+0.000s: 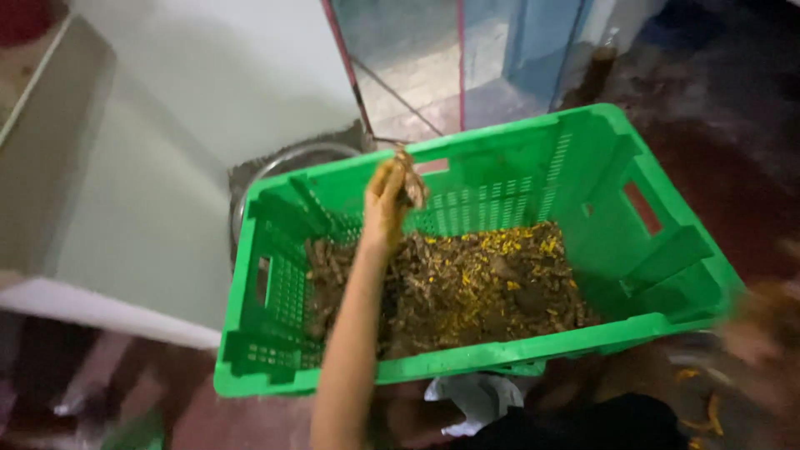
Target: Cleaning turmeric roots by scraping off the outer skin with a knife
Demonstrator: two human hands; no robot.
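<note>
A green plastic crate (633, 275) stands tilted in front of me, its bottom covered with muddy brown roots (467, 292) and bright yellow cut bits. My left hand (385, 204), stained yellow, is raised over the crate's far left part and pinches a brown root piece (411, 185). My right hand (762, 329) is a brown blur past the crate's near right corner. Its fingers cannot be made out, nor whether it holds anything.
A round metal bowl (287, 162) sits behind the crate's far left corner, against a pale wall. A white ledge (92, 308) runs along the left. A white cloth (471, 398) lies under the crate's near rim. Yellow scraps (708, 410) lie at bottom right.
</note>
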